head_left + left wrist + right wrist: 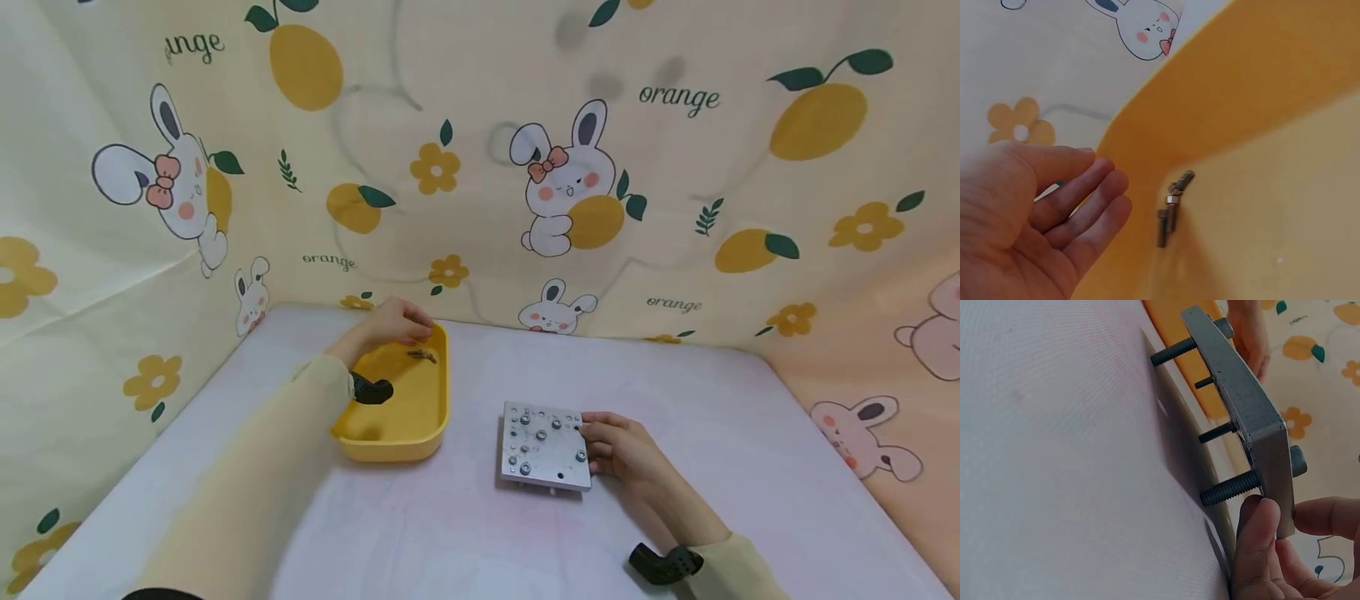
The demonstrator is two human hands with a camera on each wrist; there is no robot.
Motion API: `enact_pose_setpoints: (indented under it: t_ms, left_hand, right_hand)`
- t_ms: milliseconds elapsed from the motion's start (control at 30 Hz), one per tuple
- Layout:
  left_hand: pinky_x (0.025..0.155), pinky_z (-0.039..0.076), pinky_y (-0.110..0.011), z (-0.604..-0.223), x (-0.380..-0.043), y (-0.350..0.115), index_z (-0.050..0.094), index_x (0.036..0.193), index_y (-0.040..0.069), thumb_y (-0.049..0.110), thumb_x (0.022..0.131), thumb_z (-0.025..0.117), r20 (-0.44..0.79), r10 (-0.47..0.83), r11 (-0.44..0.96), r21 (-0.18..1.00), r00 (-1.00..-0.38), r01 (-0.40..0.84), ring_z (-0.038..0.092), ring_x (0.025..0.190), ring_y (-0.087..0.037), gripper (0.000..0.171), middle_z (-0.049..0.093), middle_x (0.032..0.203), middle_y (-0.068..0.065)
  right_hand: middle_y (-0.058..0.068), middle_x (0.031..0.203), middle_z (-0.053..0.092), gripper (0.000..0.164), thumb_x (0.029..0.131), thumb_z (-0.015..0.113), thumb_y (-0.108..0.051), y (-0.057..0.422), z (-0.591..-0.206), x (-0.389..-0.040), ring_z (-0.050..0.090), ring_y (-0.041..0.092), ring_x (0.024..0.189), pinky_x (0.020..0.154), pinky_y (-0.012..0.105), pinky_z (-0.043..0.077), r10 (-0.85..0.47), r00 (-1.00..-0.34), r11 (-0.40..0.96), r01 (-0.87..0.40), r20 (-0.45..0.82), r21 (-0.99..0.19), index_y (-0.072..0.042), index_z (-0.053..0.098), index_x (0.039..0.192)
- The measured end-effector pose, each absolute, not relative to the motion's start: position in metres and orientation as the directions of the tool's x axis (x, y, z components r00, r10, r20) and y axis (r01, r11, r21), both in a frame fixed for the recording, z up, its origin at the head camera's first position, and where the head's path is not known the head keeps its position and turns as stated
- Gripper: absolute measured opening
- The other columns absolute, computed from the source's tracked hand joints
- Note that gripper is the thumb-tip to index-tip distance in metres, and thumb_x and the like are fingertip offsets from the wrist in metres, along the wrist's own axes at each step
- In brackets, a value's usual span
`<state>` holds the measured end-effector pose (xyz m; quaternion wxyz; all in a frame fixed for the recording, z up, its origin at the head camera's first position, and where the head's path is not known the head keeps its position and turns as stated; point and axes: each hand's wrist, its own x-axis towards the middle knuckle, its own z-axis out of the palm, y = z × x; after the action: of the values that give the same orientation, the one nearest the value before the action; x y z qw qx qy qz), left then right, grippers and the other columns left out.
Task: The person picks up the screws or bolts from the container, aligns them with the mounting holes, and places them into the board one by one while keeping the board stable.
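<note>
My left hand (393, 323) reaches to the far right corner of a yellow tray (447, 392); thumb and fingertips meet there, pinching its rim (1124, 111). Inside that corner lie several small screws (1171, 209), just beyond the fingers in the left wrist view. On the other side, my right hand (617, 446) grips the right edge of a square silver metal plate (545, 471) between thumb and fingers. Bolt heads and small holes cover its top face. Threaded bolts (1230, 489) of different thickness stick out of its underside, toward the white table.
The white tabletop (465, 533) runs back to a cloth wall (480, 233) printed with rabbits and oranges. More printed cloth closes off the left and right sides. The tray stands left of the plate, a strip of table between them.
</note>
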<state>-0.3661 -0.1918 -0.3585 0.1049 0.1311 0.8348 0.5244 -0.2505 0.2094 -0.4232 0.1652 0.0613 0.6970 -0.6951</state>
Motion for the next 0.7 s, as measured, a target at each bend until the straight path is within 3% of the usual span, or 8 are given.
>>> enact_pose_setpoints:
  t_ms: [267, 500, 700]
  left_hand:
    - [0.093, 0.050, -0.045, -0.384, -0.367, -0.199, 0.058, 0.119, -0.017, -0.005, 0.092, 0.064, -0.088, 0.306, 0.436, 0.898, -0.948, 0.057, 0.063, 0.104, -0.040, 0.030, 0.064, 0.113, -0.029]
    - [0.089, 0.052, -0.033, -0.394, -0.367, -0.198, 0.063, 0.117, -0.012, 0.001, 0.088, 0.072, -0.064, 0.316, 0.541, 0.832, -0.947, 0.124, 0.068, 0.099, -0.027, 0.034, 0.068, 0.110, -0.022]
    - [0.085, 0.054, -0.033, -0.398, -0.368, -0.189, 0.063, 0.118, -0.011, -0.002, 0.087, 0.072, -0.061, 0.352, 0.490, 0.862, -0.934, 0.128, 0.068, 0.099, -0.027, 0.033, 0.068, 0.112, -0.022]
  right_hand:
    - [0.010, 0.103, 0.068, 0.040, 0.094, 0.063, -0.011, 0.207, -0.424, -0.250, 0.060, 0.018, 0.075, 0.058, 0.028, 0.051, -0.159, -0.939, 0.018, 0.306, -0.305, -0.952, 0.003, 0.052, 0.130]
    - [0.010, 0.103, 0.068, 0.040, 0.093, 0.063, -0.010, 0.207, -0.423, -0.250, 0.060, 0.017, 0.073, 0.057, 0.027, 0.050, -0.149, -0.941, 0.011, 0.307, -0.305, -0.952, 0.003, 0.053, 0.130]
    - [0.010, 0.102, 0.068, 0.040, 0.092, 0.064, -0.009, 0.208, -0.422, -0.250, 0.060, 0.017, 0.071, 0.056, 0.026, 0.050, -0.143, -0.940, 0.007, 0.313, -0.310, -0.950, 0.003, 0.053, 0.129]
